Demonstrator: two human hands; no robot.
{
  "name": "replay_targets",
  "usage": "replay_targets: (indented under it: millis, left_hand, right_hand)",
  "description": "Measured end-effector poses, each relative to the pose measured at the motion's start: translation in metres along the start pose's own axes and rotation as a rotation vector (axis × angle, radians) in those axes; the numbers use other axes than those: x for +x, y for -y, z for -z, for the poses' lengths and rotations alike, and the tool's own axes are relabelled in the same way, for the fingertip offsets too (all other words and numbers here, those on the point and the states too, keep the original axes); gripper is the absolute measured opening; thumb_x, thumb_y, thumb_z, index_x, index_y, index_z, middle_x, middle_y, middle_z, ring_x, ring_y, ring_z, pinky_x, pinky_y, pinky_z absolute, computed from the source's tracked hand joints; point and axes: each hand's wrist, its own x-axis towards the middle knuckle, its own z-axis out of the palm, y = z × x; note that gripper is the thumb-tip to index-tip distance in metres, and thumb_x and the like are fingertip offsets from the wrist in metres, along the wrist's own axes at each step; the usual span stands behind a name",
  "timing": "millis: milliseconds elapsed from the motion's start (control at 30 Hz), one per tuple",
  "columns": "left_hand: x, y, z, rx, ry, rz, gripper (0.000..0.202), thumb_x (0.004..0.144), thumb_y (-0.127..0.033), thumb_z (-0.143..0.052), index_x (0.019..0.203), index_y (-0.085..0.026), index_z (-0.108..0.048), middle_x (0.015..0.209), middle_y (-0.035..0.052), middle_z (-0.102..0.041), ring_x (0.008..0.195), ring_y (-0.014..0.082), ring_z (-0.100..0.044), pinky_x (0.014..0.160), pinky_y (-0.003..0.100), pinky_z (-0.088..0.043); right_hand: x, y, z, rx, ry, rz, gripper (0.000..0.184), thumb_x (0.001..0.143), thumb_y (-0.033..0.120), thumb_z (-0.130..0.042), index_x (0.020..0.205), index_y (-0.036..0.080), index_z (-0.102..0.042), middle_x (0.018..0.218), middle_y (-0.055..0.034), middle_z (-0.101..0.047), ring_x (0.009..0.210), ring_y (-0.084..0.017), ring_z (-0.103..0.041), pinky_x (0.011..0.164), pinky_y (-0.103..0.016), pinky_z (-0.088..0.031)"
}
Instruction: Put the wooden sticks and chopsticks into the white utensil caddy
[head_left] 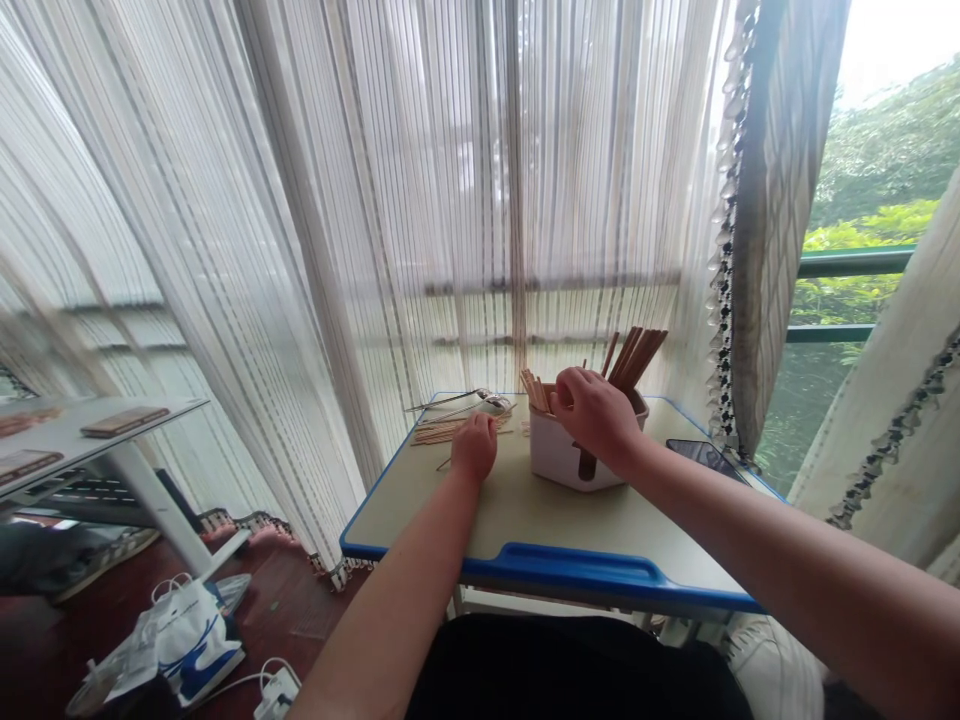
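A white box with a brown rim [568, 455] stands on the desk, with a dark slot in its front. Thin wooden sticks [533, 390] poke up from its left part, and longer, darker brown sticks [637, 358] lean out at the back right. My right hand [596, 412] is over the box's near rim with its fingers curled; what they hold, if anything, is hidden. My left hand [475, 447] is closed above the desk, left of the box, its contents hidden. A thin dark tip shows beside it. Behind it lie a pile of thin sticks [439, 432] and scissors [448, 400].
The desk [420, 500] has a raised blue edge. A dark phone [705, 456] lies at its right. Sheer curtains [450, 200] hang close behind. At the left are another table [161, 408], a person's shoe [112, 560], a white bag [187, 625] and a power strip [277, 692] on the floor.
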Motion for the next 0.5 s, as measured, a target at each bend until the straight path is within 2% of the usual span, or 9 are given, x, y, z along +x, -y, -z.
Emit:
replay_targets:
  millis: [100, 233, 300, 400, 500]
  left_hand:
    - [0.0, 0.0, -0.002, -0.052, -0.111, -0.01, 0.025, 0.093, -0.027, -0.029, 0.093, -0.017, -0.052, 0.099, 0.0085, -0.058, 0.094, 0.0186, -0.054, 0.086, 0.031, -0.038]
    - [-0.003, 0.001, -0.004, -0.147, -0.187, -0.032, 0.022, 0.093, -0.027, -0.029, 0.093, -0.018, -0.048, 0.096, 0.0083, -0.056, 0.09, 0.0172, -0.054, 0.083, 0.029, -0.041]
    - [-0.004, 0.003, -0.004, -0.188, -0.192, -0.065, 0.018, 0.091, -0.026, -0.032, 0.094, -0.018, -0.047, 0.096, 0.0083, -0.055, 0.09, 0.0169, -0.053, 0.082, 0.029, -0.042]
    - [-0.006, 0.005, -0.004, -0.216, -0.166, -0.099, 0.014, 0.088, -0.022, -0.034, 0.091, -0.019, -0.047, 0.094, 0.0078, -0.054, 0.09, 0.017, -0.053, 0.083, 0.029, -0.043]
    - [-0.007, 0.006, -0.003, -0.229, -0.161, -0.14, 0.016, 0.088, -0.019, -0.033, 0.085, -0.019, -0.048, 0.091, 0.008, -0.053, 0.088, 0.017, -0.053, 0.083, 0.03, -0.044]
  right_hand:
    - [-0.007, 0.003, -0.005, 0.017, 0.003, 0.059, 0.01, 0.081, 0.024, -0.046, 0.082, 0.018, -0.055, 0.082, -0.005, -0.062, 0.077, -0.017, -0.056, 0.059, -0.025, -0.03]
    - [-0.009, 0.012, -0.008, 0.063, 0.13, 0.091, 0.018, 0.084, 0.027, -0.044, 0.087, 0.019, -0.058, 0.083, -0.0038, -0.066, 0.071, -0.016, -0.059, 0.055, -0.025, -0.029]
    - [-0.007, 0.017, -0.008, 0.047, 0.226, 0.062, 0.023, 0.086, 0.032, -0.042, 0.09, 0.019, -0.061, 0.079, -0.0048, -0.067, 0.066, -0.016, -0.06, 0.054, -0.025, -0.03]
    - [-0.003, 0.023, -0.009, 0.007, 0.35, -0.006, 0.03, 0.086, 0.037, -0.042, 0.083, 0.018, -0.065, 0.074, -0.0088, -0.067, 0.065, -0.019, -0.061, 0.054, -0.025, -0.033]
    - [0.003, 0.026, -0.011, 0.023, 0.389, -0.046, 0.037, 0.085, 0.044, -0.042, 0.078, 0.018, -0.068, 0.074, -0.0107, -0.068, 0.069, -0.021, -0.062, 0.056, -0.027, -0.036]
